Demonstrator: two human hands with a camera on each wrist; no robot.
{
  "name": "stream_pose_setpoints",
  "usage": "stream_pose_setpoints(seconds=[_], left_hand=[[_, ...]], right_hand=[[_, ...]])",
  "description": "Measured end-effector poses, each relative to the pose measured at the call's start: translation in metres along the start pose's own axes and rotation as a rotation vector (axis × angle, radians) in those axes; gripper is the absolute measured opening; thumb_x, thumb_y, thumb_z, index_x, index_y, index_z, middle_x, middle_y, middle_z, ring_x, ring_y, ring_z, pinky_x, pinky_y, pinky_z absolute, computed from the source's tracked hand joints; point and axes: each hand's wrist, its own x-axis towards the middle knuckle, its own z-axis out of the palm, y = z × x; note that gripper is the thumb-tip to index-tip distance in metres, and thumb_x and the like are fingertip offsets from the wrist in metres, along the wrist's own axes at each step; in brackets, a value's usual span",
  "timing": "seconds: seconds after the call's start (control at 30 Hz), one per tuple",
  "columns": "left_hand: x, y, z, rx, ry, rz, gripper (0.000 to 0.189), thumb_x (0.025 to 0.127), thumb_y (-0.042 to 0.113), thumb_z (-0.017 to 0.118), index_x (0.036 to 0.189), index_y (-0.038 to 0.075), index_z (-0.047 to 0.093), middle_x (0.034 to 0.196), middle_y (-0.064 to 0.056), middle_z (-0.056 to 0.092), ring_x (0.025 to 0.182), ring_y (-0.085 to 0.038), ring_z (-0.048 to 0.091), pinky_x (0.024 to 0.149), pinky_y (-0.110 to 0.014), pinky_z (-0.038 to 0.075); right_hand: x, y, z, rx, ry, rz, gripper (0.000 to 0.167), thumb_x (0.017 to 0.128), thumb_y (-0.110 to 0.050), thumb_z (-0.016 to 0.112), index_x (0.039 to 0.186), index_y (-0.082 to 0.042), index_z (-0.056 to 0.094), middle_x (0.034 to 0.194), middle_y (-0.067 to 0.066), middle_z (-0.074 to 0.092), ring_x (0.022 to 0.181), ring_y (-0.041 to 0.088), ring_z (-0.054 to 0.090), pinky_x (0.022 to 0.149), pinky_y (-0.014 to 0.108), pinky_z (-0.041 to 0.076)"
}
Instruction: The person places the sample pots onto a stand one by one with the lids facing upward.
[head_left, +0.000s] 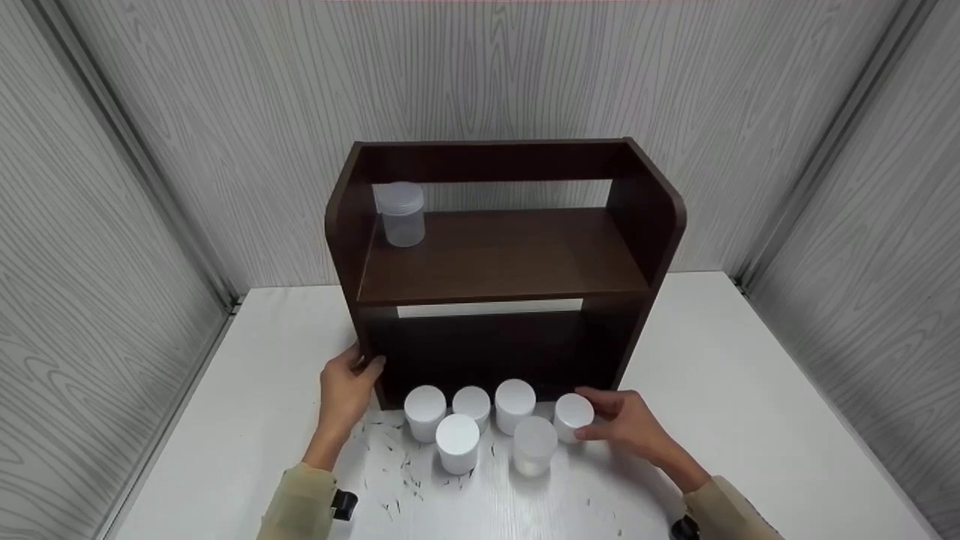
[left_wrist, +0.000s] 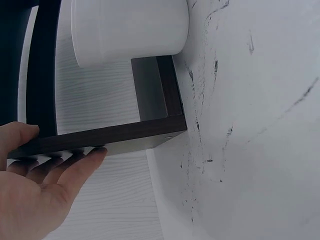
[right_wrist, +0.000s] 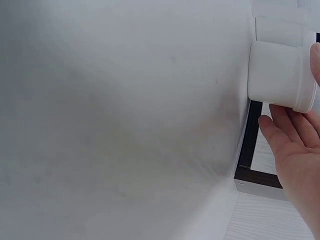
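A dark brown two-tier wooden shelf [head_left: 502, 255] stands on the white table. At the lower part of its left side panel [left_wrist: 125, 131], my left hand [head_left: 346, 394] grips the board's edge, thumb on the inner side and fingers on the outer. My right hand [head_left: 626, 424] holds a white lidded jar [head_left: 574, 412] at the right end of a group, with the thumb in front and fingers behind. In the right wrist view this jar [right_wrist: 277, 75] stands upright on the table. Left of it are several white jars [head_left: 457, 439] and a translucent jar [head_left: 534, 446].
A translucent lidded jar [head_left: 403, 217] stands at the left end of the upper tier. The lower tier [head_left: 487, 352] opens right behind the group of jars. Dark scuff marks [head_left: 405, 476] show on the table [head_left: 247, 450]. Grey wood-grain walls [head_left: 487, 67] enclose the back and sides.
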Motion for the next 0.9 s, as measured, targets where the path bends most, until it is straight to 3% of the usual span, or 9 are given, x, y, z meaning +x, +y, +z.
stream_pose_setpoints(seconds=[0.37,0.9], left_hand=[[-0.0023,0.0002,-0.0002,-0.070,0.017,-0.046,0.056,0.102,0.023,0.073,0.146,-0.006,0.056,0.143,-0.025,0.061,0.125,-0.037,0.065,0.096,-0.032,0.058],[-0.0013,-0.0023,0.0006,-0.085,0.007,-0.022,0.054,0.102,0.016,0.072,0.146,-0.009,0.054,0.144,-0.029,0.058,0.127,-0.042,0.062,0.097,-0.036,0.058]], right_hand=[[-0.0020,-0.0013,-0.0001,0.014,0.008,0.006,0.072,0.078,-0.011,0.095,0.139,0.007,0.063,0.141,0.024,0.062,0.131,0.037,0.059,0.108,0.033,0.050],[-0.0020,0.0008,-0.0003,0.019,0.011,-0.032,0.068,0.079,-0.011,0.094,0.137,0.010,0.064,0.137,0.023,0.066,0.130,0.039,0.060,0.107,0.032,0.052]])
